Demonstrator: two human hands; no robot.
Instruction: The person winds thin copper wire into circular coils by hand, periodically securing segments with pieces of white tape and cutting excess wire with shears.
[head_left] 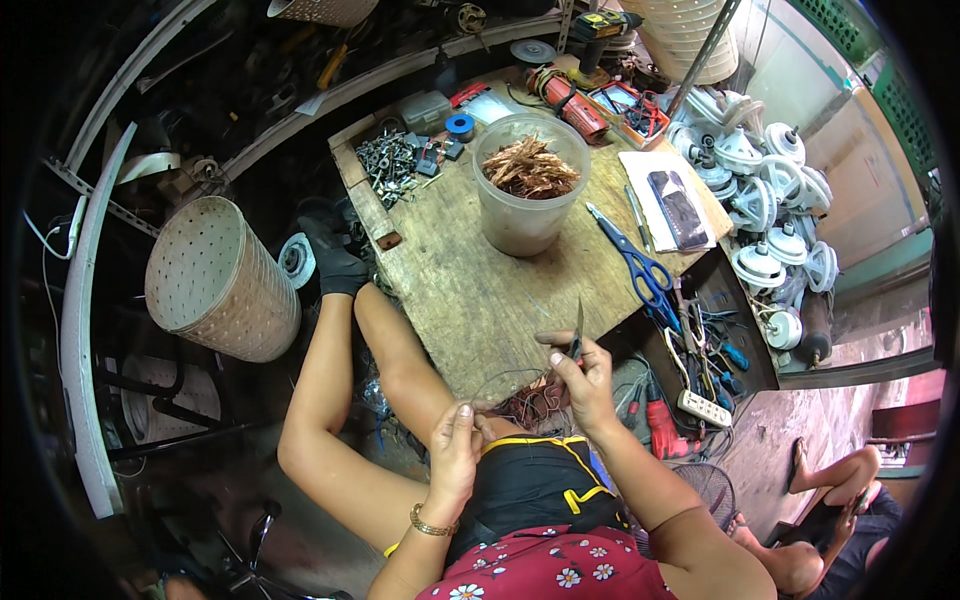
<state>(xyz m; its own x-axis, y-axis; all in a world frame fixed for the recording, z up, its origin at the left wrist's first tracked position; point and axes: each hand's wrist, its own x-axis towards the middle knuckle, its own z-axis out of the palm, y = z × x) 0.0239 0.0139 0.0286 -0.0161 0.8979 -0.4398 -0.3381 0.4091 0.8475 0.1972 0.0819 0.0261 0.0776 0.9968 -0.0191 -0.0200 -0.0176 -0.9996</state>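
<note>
My right hand (586, 385) is closed round a small knife (578, 335), its pointed blade sticking up past my fingers. Lower and to the left, my left hand (458, 440) is closed in a pinch on a thin wire (492, 384), which arcs toward my right hand. Between both hands, a tangle of thin reddish and dark wires (530, 408) lies over my lap, by the near edge of the wooden table (440, 290). A translucent plastic bucket (520, 225) farther off holds a heap of copper-coloured strands (528, 167).
Blue-handled scissors (640, 265) and a phone (677, 208) lie on the table's right side; loose screws (392, 165) are heaped far left. Beside the table sit a tool tray (715, 350), a power strip (704, 408) and white motor parts (757, 262). Another person (840, 520) sits lower right.
</note>
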